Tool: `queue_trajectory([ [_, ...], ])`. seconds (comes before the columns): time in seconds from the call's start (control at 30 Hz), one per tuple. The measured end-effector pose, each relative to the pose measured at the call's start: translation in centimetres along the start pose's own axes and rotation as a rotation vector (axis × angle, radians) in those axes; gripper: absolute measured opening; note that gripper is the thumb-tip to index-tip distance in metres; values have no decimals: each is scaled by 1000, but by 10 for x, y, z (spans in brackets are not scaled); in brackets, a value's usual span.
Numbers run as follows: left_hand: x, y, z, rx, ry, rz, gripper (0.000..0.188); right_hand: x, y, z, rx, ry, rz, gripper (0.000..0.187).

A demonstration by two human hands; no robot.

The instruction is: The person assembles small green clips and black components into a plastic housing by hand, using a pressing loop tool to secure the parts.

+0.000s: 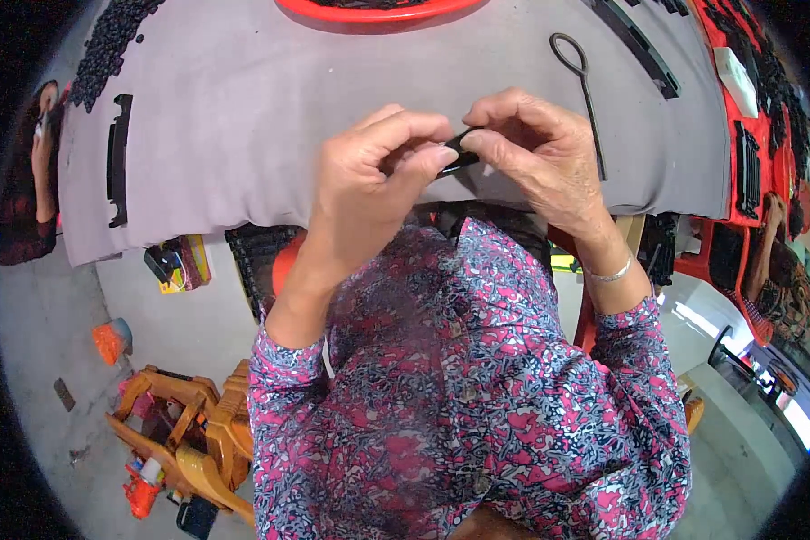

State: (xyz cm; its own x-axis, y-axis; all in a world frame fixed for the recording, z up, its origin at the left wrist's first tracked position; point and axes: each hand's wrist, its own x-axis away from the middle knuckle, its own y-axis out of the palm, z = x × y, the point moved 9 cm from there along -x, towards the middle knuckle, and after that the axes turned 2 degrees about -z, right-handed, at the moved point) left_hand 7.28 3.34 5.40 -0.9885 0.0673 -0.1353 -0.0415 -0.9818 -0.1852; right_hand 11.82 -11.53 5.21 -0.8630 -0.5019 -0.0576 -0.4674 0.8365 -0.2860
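Both of my hands are raised over the near part of a table covered with a grey cloth (243, 117). Between them is a small, glossy black piece (462, 155), mostly hidden by the fingers, so its kind does not show. My left hand (378, 166) pinches one end with thumb and forefinger. At the other end, my right hand (540, 157) grips it the same way. To the right of my right hand lies a thin dark metal rod with a looped end (589, 99). A notched black strip (119, 162) rests on the cloth at the far left.
A red basin (382, 18) holding black bits stands at the far edge. Small black pieces (103, 54) are heaped far left. A long black bar (639, 49) and a white box (735, 81) are at right. People sit on both sides. A wooden chair (198, 423) stands lower left.
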Motion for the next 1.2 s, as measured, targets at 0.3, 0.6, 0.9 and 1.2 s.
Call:
queue_trajectory([
  [0.3,-2,9,6,-146,136,27,15,6,-12,10,-77,48,81,9],
  [0.6,-2,8,13,-416,275,28,40,14,-22,20,-117,255,122,7],
  [0.9,3,13,-11,-546,195,-12,34,18,-19,28,46,259,168,8],
  [1.2,5,13,-18,-503,207,60,22,16,-8,26,232,197,186,6],
])
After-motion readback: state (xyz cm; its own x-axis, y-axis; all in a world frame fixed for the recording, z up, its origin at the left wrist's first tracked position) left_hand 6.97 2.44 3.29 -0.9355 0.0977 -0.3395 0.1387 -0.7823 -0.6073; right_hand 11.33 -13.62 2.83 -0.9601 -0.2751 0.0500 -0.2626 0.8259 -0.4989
